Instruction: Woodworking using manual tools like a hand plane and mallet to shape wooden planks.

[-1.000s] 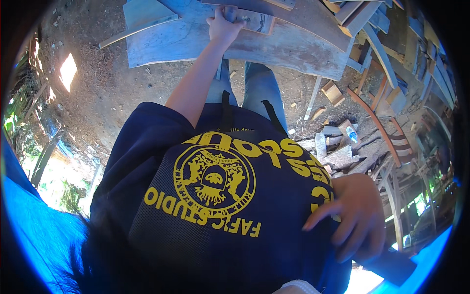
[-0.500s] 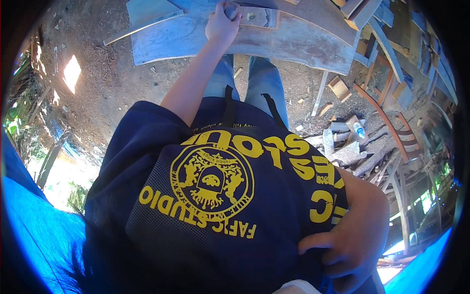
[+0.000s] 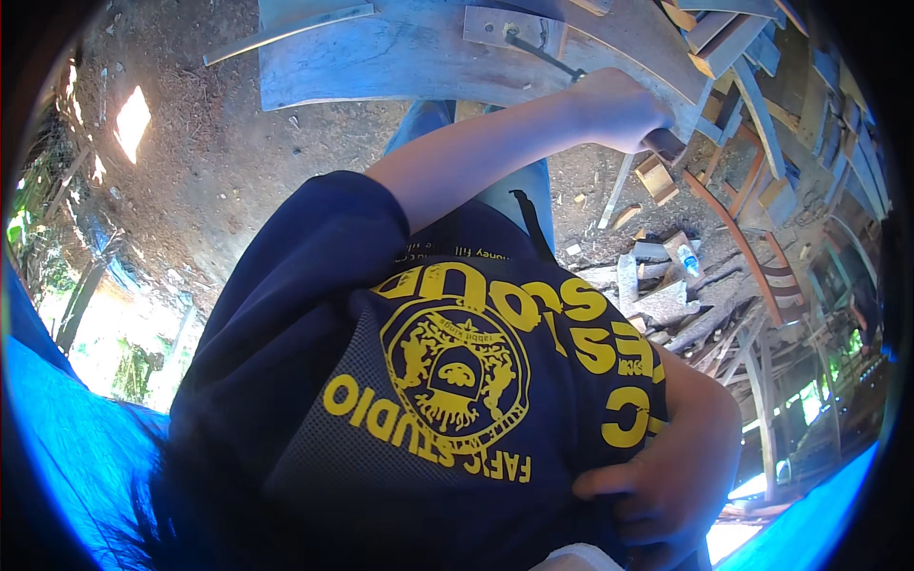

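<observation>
My left hand [image 3: 619, 107] is closed around a long-shafted hand tool [image 3: 545, 57] with a thick brown handle, whose butt end sticks out past my hand. Its thin metal shaft slants toward a small wooden block [image 3: 535, 29], and the tip meets the block beside a dark round spot. Beneath the block is a broad, pale wooden plank [image 3: 381, 62]. Close to my body, my right hand [image 3: 657, 495] rests against the dark shirt with its fingers curled. Anything inside those fingers is hidden.
Wood offcuts [image 3: 724, 48] are heaped beyond the plank's right end. A narrow strip [image 3: 290, 31] lies across its left end. On the dirt floor to the right are a small wood piece [image 3: 657, 181], a curved reddish slat [image 3: 733, 233], a plastic bottle [image 3: 687, 259] and split wood [image 3: 666, 305].
My left hand has swung right and closer to my body, tilting the tool so that its shaft shows. The block now looks uncovered on its left. My right hand stays at the shirt.
</observation>
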Available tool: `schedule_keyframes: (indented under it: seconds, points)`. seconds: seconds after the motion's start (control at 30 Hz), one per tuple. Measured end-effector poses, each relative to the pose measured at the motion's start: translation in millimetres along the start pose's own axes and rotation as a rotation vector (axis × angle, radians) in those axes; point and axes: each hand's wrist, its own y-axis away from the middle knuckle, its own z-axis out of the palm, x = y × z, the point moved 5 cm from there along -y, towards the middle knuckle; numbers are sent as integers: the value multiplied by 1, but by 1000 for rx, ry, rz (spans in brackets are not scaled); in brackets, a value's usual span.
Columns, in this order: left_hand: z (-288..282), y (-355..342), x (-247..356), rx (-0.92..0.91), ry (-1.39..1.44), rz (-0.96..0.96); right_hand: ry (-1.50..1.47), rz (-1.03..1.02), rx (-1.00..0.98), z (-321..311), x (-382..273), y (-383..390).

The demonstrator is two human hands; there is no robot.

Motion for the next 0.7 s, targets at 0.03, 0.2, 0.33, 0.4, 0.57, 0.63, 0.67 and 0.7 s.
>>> schedule_keyframes:
  seconds: [0.03,0.2,0.33,0.4,0.57,0.63,0.67,0.7]
  points:
    - [0,-4,1,41,21,43,10,-1,12,0,1,0]
    - [5,-16,-7,67,3,44,66,-2,96,7,2,1]
    - [8,-15,-17,119,-22,22,52,-11,90,8,7,17]
    - [12,-20,-14,120,-24,26,53,-15,88,11,9,18]
    - [13,-25,-10,103,-25,-1,50,-29,80,17,14,24]
    - [14,-28,-14,101,-16,-28,46,-37,71,19,14,26]
    - [15,-30,-16,103,-16,-30,45,-41,66,20,14,28]
    - [15,-30,-18,146,-20,-18,44,-45,62,20,15,29]
